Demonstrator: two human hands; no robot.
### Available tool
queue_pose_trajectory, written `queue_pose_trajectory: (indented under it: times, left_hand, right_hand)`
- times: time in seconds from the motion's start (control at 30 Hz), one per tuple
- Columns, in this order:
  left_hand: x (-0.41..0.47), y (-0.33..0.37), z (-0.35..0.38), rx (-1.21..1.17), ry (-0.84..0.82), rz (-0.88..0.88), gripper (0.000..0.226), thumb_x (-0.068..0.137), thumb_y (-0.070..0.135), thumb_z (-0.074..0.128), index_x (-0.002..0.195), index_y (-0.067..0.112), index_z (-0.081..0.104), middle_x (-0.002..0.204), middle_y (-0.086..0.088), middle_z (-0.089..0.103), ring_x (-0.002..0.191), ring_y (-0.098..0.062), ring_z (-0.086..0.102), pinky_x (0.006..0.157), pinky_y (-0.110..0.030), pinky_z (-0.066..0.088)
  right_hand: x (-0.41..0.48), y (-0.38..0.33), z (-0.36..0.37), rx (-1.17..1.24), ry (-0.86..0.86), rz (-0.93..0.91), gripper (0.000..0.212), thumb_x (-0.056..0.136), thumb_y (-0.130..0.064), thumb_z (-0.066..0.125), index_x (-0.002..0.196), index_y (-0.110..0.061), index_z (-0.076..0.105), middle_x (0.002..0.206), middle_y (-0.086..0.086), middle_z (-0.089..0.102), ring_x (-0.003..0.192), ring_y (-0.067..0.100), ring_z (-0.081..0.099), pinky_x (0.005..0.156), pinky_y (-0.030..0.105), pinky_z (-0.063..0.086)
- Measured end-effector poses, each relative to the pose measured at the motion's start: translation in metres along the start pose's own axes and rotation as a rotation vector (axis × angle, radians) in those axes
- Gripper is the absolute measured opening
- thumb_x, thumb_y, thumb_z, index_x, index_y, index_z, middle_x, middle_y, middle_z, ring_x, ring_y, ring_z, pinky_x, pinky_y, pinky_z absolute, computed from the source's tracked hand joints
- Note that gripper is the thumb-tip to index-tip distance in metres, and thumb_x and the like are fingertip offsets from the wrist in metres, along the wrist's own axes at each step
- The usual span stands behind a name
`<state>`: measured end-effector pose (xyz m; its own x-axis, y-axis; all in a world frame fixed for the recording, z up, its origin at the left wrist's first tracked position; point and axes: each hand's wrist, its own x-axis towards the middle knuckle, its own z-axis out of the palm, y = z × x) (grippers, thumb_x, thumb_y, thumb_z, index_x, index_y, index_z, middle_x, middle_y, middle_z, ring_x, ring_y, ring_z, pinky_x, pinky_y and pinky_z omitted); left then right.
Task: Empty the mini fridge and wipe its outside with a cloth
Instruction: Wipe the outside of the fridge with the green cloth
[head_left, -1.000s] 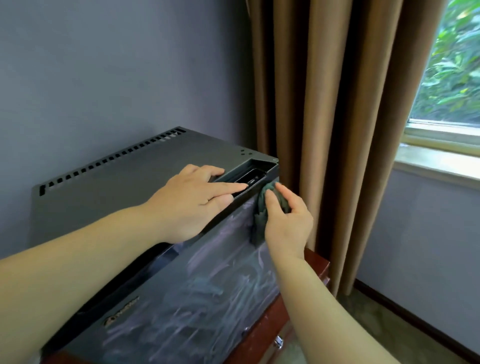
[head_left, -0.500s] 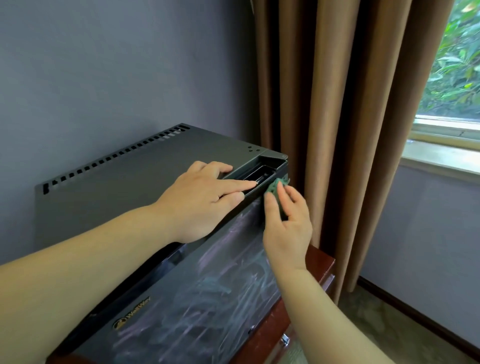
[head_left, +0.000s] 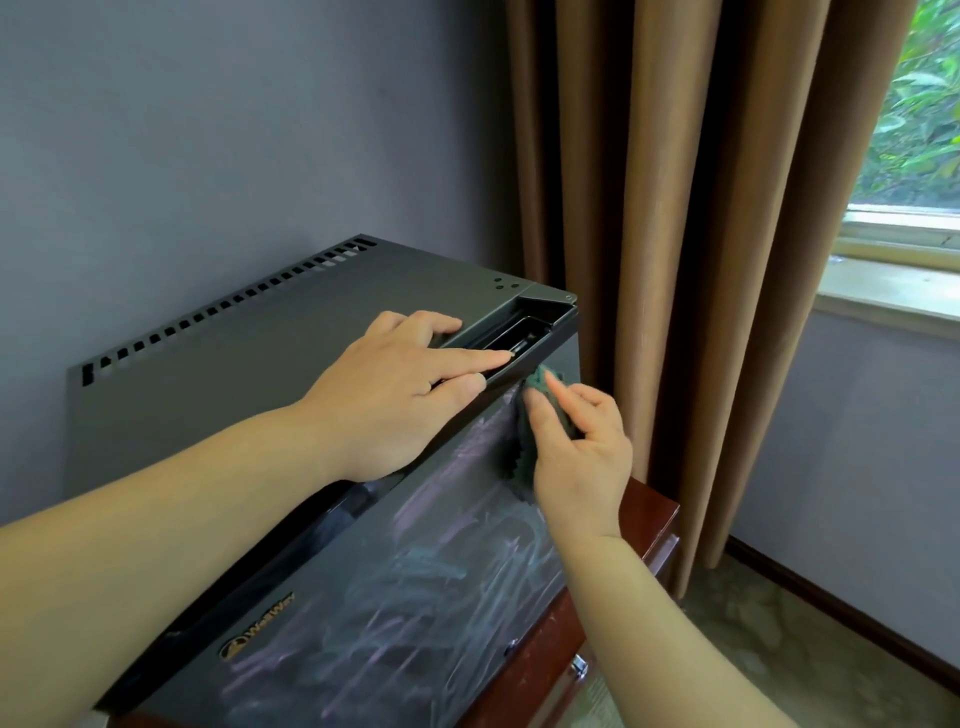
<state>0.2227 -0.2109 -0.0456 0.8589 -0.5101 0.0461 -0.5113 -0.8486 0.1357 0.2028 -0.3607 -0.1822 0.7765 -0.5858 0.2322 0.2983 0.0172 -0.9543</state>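
One green cloth (head_left: 522, 457), centre-right of frame, judged soft, light and limp, best taken bunched, is pinched by the right hand (head_left: 576, 457) against the upper door corner of the mini fridge (head_left: 291, 358), a rigid, likely heavy box with the left hand (head_left: 395, 395) flat and straight-fingered on top.

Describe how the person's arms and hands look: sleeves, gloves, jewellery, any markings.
Both arms are bare as far as the picture shows; no sleeves appear. The left hand and the right hand wear no gloves. No ring, watch or bracelet shows on the fingers or wrists, and no tattoos or other markings are visible.
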Motion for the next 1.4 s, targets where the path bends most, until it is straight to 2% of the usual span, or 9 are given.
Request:
queue_pose_trajectory:
  times: [0.23,0.37,0.57,0.73,0.87,1.03,1.13,1.23,1.4]
  left_hand:
    - [0.000,0.000,0.000,0.005,0.005,0.001,0.039,0.101,0.053,0.030,0.135,0.068,0.040,0.153,0.022,0.029,0.140,-0.005,0.016,0.108,-0.033,0.028]
    - [0.000,0.001,0.000,0.010,-0.003,0.000,0.039,0.101,0.053,0.029,0.136,0.067,0.041,0.154,0.021,0.028,0.140,-0.005,0.015,0.103,-0.030,0.025]
    - [0.000,0.000,0.001,0.000,0.002,-0.005,0.039,0.101,0.053,0.030,0.136,0.068,0.040,0.153,0.022,0.028,0.141,-0.004,0.015,0.107,-0.032,0.027]
    - [-0.001,0.001,0.001,-0.005,0.007,0.000,0.038,0.103,0.052,0.032,0.136,0.067,0.041,0.154,0.022,0.028,0.141,-0.005,0.016,0.105,-0.030,0.026]
    - [0.000,0.000,0.000,0.000,0.003,0.003,0.038,0.102,0.052,0.031,0.136,0.067,0.040,0.154,0.021,0.028,0.142,-0.005,0.014,0.108,-0.032,0.027]
    - [0.000,0.000,0.001,0.002,0.001,0.001,0.038,0.102,0.052,0.031,0.137,0.067,0.040,0.154,0.022,0.028,0.141,-0.005,0.014,0.104,-0.031,0.026]
    - [0.000,-0.001,0.001,-0.006,0.007,0.000,0.038,0.102,0.053,0.031,0.136,0.068,0.040,0.153,0.022,0.028,0.141,-0.004,0.014,0.106,-0.031,0.026]
    - [0.001,-0.001,0.001,-0.007,0.008,0.001,0.038,0.101,0.052,0.031,0.135,0.068,0.040,0.153,0.022,0.028,0.140,-0.004,0.015,0.105,-0.031,0.026]
    - [0.000,0.000,0.001,-0.020,-0.001,-0.008,0.037,0.102,0.051,0.033,0.135,0.067,0.042,0.153,0.023,0.028,0.141,-0.003,0.014,0.101,-0.031,0.026]
  right_hand:
    - [-0.023,0.002,0.008,0.026,-0.025,-0.052,0.026,0.087,-0.020,0.077,0.108,-0.034,0.072,0.102,-0.007,0.063,0.100,0.007,0.062,0.089,0.013,0.047]
    - [-0.006,-0.002,0.004,0.095,0.009,0.014,0.024,0.088,-0.020,0.077,0.105,-0.037,0.074,0.103,-0.014,0.071,0.102,0.001,0.065,0.095,0.023,0.052]
    - [-0.033,0.002,0.008,0.002,-0.055,-0.119,0.029,0.085,-0.017,0.079,0.108,-0.032,0.072,0.104,-0.012,0.069,0.103,0.006,0.065,0.090,0.012,0.048]
    - [-0.013,-0.008,0.005,0.089,0.008,-0.029,0.025,0.088,-0.020,0.076,0.105,-0.038,0.072,0.103,-0.019,0.072,0.105,0.000,0.065,0.094,0.023,0.053]
    - [-0.032,-0.009,0.008,0.085,-0.056,-0.008,0.033,0.085,-0.020,0.079,0.109,-0.039,0.068,0.106,-0.021,0.070,0.106,-0.002,0.064,0.089,0.014,0.052]
    - [-0.010,-0.009,0.005,0.081,0.009,-0.026,0.023,0.088,-0.021,0.077,0.105,-0.036,0.073,0.105,-0.016,0.072,0.104,0.002,0.066,0.094,0.029,0.056]
    - [-0.028,-0.004,0.009,0.012,-0.019,-0.141,0.024,0.084,-0.016,0.079,0.105,-0.027,0.076,0.104,-0.014,0.071,0.103,0.004,0.066,0.093,0.019,0.052]
    - [-0.032,0.001,0.006,-0.028,-0.067,-0.201,0.028,0.082,-0.013,0.081,0.103,-0.030,0.074,0.102,-0.017,0.070,0.100,0.001,0.066,0.088,0.012,0.049]
    - [0.020,-0.002,-0.005,0.002,0.047,-0.008,0.020,0.090,-0.024,0.074,0.110,-0.025,0.076,0.105,-0.017,0.070,0.101,-0.006,0.063,0.093,0.023,0.054]
